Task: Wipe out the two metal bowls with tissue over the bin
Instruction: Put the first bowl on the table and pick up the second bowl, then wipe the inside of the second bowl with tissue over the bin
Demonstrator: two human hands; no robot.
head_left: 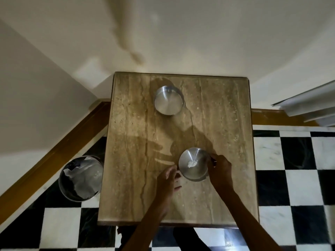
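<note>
The near bowl (193, 164) stands on the table (126, 196) between both hands. The right hand (220, 170) grips its right rim; the left hand (167, 180) is half open, just beside it. The bin (80, 178) lies left, on the floor.
</note>
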